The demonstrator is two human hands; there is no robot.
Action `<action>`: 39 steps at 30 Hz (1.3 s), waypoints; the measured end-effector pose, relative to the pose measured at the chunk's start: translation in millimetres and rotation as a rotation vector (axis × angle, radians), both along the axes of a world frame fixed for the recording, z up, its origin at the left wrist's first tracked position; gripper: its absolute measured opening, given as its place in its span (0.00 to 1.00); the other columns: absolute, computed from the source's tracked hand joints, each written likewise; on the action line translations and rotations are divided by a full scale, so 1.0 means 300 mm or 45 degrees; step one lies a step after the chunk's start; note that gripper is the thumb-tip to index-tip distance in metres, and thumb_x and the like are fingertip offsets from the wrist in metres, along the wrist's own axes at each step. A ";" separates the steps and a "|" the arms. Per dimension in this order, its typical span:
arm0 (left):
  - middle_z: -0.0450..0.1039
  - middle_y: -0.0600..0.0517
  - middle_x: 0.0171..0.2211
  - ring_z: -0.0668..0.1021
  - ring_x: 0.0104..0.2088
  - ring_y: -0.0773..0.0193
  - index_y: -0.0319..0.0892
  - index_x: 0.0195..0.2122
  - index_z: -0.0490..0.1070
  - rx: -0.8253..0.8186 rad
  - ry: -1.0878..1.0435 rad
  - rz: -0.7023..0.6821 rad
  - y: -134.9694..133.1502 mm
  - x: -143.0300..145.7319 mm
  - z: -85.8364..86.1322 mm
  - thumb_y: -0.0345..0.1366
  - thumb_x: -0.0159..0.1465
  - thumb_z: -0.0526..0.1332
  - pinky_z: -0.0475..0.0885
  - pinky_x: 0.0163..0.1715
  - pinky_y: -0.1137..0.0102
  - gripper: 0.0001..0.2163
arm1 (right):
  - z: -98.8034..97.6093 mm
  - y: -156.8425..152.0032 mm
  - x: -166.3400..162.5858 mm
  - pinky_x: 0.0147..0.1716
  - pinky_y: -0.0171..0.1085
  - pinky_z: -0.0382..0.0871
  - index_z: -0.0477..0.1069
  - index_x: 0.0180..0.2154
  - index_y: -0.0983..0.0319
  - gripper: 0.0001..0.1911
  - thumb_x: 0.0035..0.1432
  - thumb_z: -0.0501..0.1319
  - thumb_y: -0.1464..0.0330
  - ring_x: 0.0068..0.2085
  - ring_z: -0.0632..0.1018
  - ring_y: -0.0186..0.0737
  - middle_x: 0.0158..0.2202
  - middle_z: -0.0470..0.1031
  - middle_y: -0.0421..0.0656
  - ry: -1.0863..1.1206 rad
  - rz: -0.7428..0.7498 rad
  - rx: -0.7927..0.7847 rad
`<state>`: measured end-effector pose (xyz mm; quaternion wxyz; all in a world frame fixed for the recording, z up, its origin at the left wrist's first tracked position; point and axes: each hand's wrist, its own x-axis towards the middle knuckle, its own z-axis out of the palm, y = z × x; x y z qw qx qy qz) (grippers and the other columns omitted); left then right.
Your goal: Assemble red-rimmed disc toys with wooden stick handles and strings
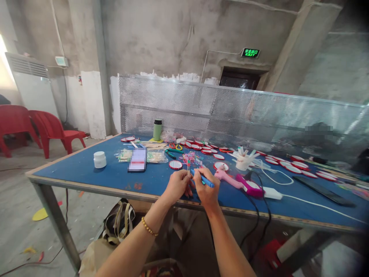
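Note:
Close to the table's front edge, my left hand (176, 185) pinches a thin wooden stick (188, 167) upright, with green and red at its top end. A blue pen (206, 181) is gripped in my right hand (208, 188), its tip end close to the stick; whether they touch I cannot tell. Just beyond my hands lie a round white disc with a red rim (175, 165) and a heap of small multicoloured pieces (190, 157). To the right of my right hand lies a pink and magenta glue gun (240, 182).
Around the blue table (77, 169) are a white jar (99, 159), a phone (137, 159), bagged sticks (157, 156), pliers (170, 154), a green bottle (157, 130), a white cup of sticks (242, 161) and several red-rimmed discs (290, 166). Cables (317, 206) run right. A perforated metal screen (178, 100) stands behind.

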<state>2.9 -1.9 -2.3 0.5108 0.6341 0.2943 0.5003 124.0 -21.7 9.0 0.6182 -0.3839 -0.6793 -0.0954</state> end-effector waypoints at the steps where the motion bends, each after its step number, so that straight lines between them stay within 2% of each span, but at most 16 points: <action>1: 0.68 0.56 0.14 0.74 0.14 0.67 0.42 0.28 0.65 -0.007 -0.004 -0.001 0.001 -0.001 0.000 0.45 0.63 0.58 0.66 0.13 0.77 0.12 | -0.001 0.001 0.001 0.27 0.34 0.66 0.69 0.28 0.59 0.11 0.65 0.57 0.67 0.24 0.74 0.34 0.23 0.72 0.38 0.004 -0.001 -0.003; 24: 0.68 0.57 0.14 0.72 0.13 0.67 0.44 0.25 0.62 -0.019 0.005 0.020 -0.012 -0.003 0.008 0.48 0.63 0.59 0.66 0.13 0.75 0.15 | 0.015 -0.005 -0.005 0.27 0.33 0.67 0.72 0.30 0.60 0.11 0.65 0.56 0.69 0.25 0.74 0.34 0.24 0.74 0.39 -0.072 0.054 -0.020; 39: 0.68 0.57 0.14 0.72 0.13 0.68 0.43 0.25 0.62 -0.007 0.005 0.019 -0.008 -0.003 0.008 0.44 0.63 0.58 0.66 0.13 0.76 0.13 | 0.013 -0.001 -0.004 0.27 0.32 0.67 0.71 0.30 0.60 0.10 0.65 0.56 0.70 0.24 0.73 0.33 0.24 0.73 0.38 -0.096 0.042 0.005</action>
